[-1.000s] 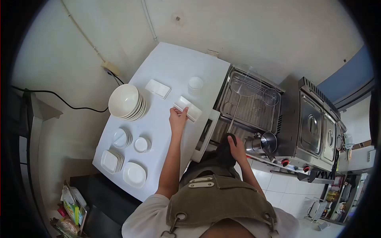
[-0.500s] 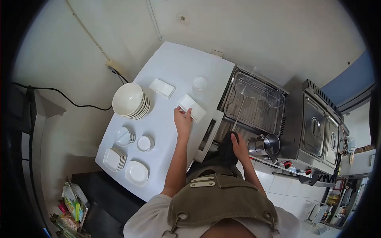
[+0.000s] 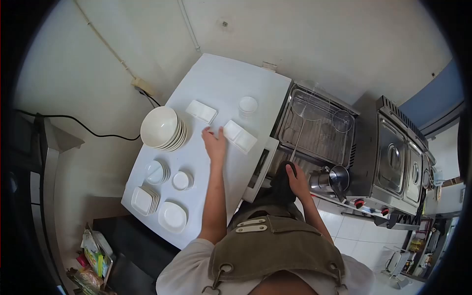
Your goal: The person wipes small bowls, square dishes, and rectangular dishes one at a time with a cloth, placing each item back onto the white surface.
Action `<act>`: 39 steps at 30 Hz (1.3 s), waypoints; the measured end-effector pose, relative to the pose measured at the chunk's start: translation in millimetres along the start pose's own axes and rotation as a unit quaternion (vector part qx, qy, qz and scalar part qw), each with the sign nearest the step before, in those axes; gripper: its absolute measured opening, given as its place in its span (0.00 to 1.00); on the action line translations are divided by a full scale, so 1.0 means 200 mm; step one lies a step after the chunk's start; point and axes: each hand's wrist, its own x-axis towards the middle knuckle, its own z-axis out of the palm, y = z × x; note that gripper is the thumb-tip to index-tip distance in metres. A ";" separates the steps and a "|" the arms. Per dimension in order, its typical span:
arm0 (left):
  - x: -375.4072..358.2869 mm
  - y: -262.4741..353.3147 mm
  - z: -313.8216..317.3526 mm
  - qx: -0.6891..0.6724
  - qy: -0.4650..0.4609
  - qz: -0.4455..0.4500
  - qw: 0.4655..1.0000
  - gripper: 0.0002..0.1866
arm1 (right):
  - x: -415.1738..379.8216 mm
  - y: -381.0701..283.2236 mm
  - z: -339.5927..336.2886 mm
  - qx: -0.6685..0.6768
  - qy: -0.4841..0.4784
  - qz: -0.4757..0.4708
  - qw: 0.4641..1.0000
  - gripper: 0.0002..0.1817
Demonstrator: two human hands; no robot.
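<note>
My left hand (image 3: 214, 144) is above the white table with thumb and fingers apart and nothing between them. Just right of its fingertips lies a white rectangular divided dish (image 3: 239, 136). A similar rectangular dish (image 3: 201, 111) lies beyond the hand, slightly left. Farther right stands a small stack of round clear-sided containers (image 3: 248, 105). My right hand (image 3: 297, 182) is low by the table's right side, against something dark beside my leg. Its thumb side shows, but its other fingers are hidden.
Stacked bowls (image 3: 160, 128), small round dishes (image 3: 155, 172), square dishes (image 3: 143, 200), round cups (image 3: 182, 180) and a rounded square dish (image 3: 172, 217) occupy the table's left. Right are a fryer rack with strainers (image 3: 314, 132), a metal pot (image 3: 320, 182) and a lidded food warmer (image 3: 392, 155).
My left hand has let go of the nearer rectangular dish and moved left, its fingers spreading. The dish stays in place. My right hand has hardly moved.
</note>
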 end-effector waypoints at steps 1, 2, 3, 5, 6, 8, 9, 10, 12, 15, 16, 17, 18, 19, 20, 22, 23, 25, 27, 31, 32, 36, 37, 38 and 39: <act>0.08 0.00 -0.01 0.009 0.000 -0.014 1.000 0.36 | -0.01 0.00 -0.01 -0.001 0.005 0.003 1.000 0.20; 0.16 0.00 -0.01 0.009 -0.002 -0.014 1.000 0.36 | -0.01 0.00 -0.01 -0.002 0.006 0.005 1.000 0.20; 0.24 -0.02 0.01 0.031 0.014 -0.043 0.999 0.39 | -0.02 0.01 -0.02 -0.008 0.003 -0.002 1.000 0.20; 0.31 -0.01 0.03 0.049 0.028 -0.067 0.996 0.44 | -0.02 0.02 -0.03 -0.014 0.005 -0.011 1.000 0.20; 0.34 0.02 0.04 0.106 0.042 -0.030 0.993 0.49 | -0.02 0.02 -0.04 -0.022 -0.006 0.006 1.000 0.21; 0.37 0.06 0.07 0.159 0.054 0.009 0.986 0.54 | -0.04 0.02 -0.05 -0.032 -0.014 0.023 0.999 0.22; 0.38 0.06 0.11 0.140 0.066 0.004 0.988 0.56 | -0.05 0.02 -0.04 -0.036 -0.016 0.030 0.999 0.22; 0.39 0.05 0.13 0.121 0.079 0.000 0.990 0.59 | -0.06 0.02 -0.03 -0.041 -0.018 0.037 0.998 0.22; 0.39 0.02 0.15 0.078 0.085 0.010 0.993 0.59 | -0.07 0.03 -0.02 -0.060 -0.014 0.032 0.998 0.22; 0.38 -0.01 0.16 0.019 0.095 0.045 0.994 0.56 | -0.08 0.01 -0.01 -0.080 -0.009 0.022 0.996 0.22; 0.37 -0.01 0.16 0.005 0.101 0.067 0.993 0.54 | -0.09 0.00 -0.01 -0.081 -0.010 0.017 0.996 0.22; 0.36 -0.02 0.16 0.005 0.101 0.067 0.993 0.54 | -0.09 0.01 -0.01 -0.081 -0.009 0.018 0.996 0.22; 0.34 -0.02 0.15 -0.013 0.118 0.081 0.990 0.53 | -0.09 0.02 -0.01 -0.078 -0.019 0.014 0.997 0.22; 0.33 -0.01 0.14 -0.030 0.135 0.095 0.986 0.52 | -0.09 0.03 -0.01 -0.075 -0.029 0.011 0.997 0.21; 0.32 -0.01 0.12 -0.029 0.135 0.095 0.986 0.52 | -0.09 0.03 -0.01 -0.075 -0.030 0.011 0.997 0.21; 0.29 0.05 0.06 -0.114 0.130 0.086 0.981 0.52 | -0.10 0.01 -0.01 -0.072 -0.042 0.019 0.996 0.23; 0.28 0.06 0.04 -0.114 0.130 0.086 0.981 0.52 | -0.10 0.03 -0.01 -0.071 -0.043 0.019 0.996 0.23; 0.27 0.08 0.02 -0.212 0.116 0.082 0.967 0.50 | -0.09 0.05 0.01 -0.081 -0.028 -0.001 0.996 0.22; 0.24 0.09 -0.01 -0.224 0.110 0.125 0.960 0.49 | -0.09 0.03 0.00 -0.076 -0.036 0.001 0.996 0.22; 0.12 0.18 -0.10 -0.296 0.053 0.192 0.934 0.47 | -0.09 0.01 0.02 -0.074 -0.045 0.002 0.996 0.22; 0.08 0.22 -0.14 -0.245 0.054 0.213 0.944 0.45 | -0.09 0.00 0.02 -0.074 -0.049 0.001 0.996 0.22; -0.05 0.26 -0.24 -0.422 -0.085 0.190 0.882 0.44 | -0.07 -0.04 0.04 -0.060 -0.062 -0.014 0.996 0.22; -0.08 0.28 -0.28 -0.421 -0.080 0.190 0.884 0.44 | -0.06 -0.04 0.05 -0.060 -0.065 -0.017 0.996 0.22; -0.11 0.29 -0.32 -0.488 -0.117 0.158 0.851 0.44 | -0.05 -0.03 0.06 -0.059 -0.070 -0.020 0.996 0.22; -0.14 0.29 -0.35 -0.551 -0.154 0.124 0.811 0.44 | -0.04 -0.03 0.07 -0.051 -0.070 -0.021 0.996 0.22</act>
